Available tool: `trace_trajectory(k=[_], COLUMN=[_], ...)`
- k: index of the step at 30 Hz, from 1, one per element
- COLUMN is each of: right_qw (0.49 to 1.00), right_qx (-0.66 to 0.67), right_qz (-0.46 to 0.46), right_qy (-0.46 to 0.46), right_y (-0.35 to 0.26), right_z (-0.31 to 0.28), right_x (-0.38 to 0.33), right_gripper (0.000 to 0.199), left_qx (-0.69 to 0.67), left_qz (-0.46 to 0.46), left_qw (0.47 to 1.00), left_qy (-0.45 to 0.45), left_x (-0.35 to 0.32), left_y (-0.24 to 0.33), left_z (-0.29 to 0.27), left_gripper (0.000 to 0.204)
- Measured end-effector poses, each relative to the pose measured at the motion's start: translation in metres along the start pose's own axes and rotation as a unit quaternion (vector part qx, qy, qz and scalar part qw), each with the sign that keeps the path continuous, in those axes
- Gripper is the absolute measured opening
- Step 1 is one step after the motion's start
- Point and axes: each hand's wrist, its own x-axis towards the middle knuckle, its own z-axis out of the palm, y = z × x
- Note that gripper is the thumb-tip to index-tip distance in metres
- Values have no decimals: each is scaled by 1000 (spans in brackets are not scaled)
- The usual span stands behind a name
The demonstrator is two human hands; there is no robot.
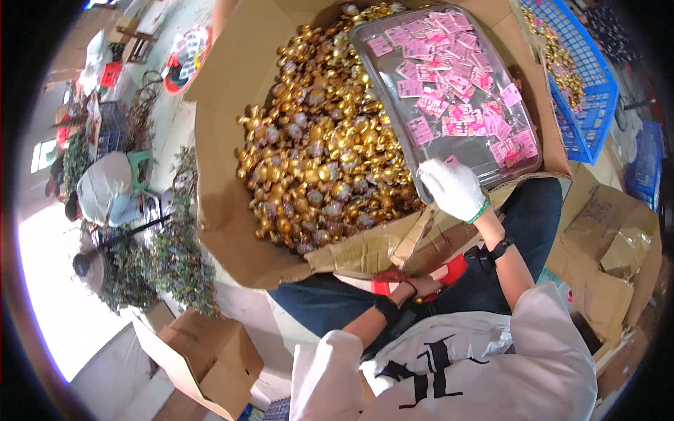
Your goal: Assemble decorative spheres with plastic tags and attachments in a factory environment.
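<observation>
Left hand (423, 285): resting bare in the lap, just under the torn front flap of the carton, beside something red; fingers curling inward, though whether gripping anything cannot be told.
Right hand (453, 188): wearing a white glove, reaching forward onto the near edge of the metal tray; fingers bending down over the rim, seemingly closing on a pink tag there, the grip itself hidden by the glove.
Metal tray (495, 168): lying tilted across the right side of the carton, its near corner sitting under the gloved hand.
Pink tags (456, 77): lying scattered in a loose layer over the tray, thickest toward its far end.
Gold ornaments (316, 140): filling the carton in a deep shiny heap, spreading left of the tray and running under it.
Cardboard carton (225, 210): standing open in front of the knees, its near wall creased and torn.
Blue crate (590, 91): sitting beyond the carton at the right, holding a few more gold pieces.
Small box (210, 358): standing on the floor at the left, well apart from both hands.
</observation>
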Motion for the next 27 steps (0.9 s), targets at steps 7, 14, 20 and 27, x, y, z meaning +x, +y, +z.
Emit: trace_trajectory(k=[7, 14, 20, 27], right_qw=[994, 928, 920, 968], right_qx=[-32, 302, 372, 251], right_qz=[-58, 9, 71, -22], right_qy=[87, 219, 97, -18], right_y=[-4, -51, -68, -72], right_z=[-2, -50, -21, 8], right_x=[-18, -95, -175, -174], right_gripper=[15, 15, 12, 17], left_qx=[37, 56, 141, 16], left_qz=[12, 196, 178, 235], left_qw=[997, 925, 723, 671], left_qy=[-65, 322, 652, 703], left_x=[-28, -86, -182, -188], left_y=[39, 71, 97, 54], left_z=[-17, -13, 30, 27], left_gripper=[40, 44, 43, 47])
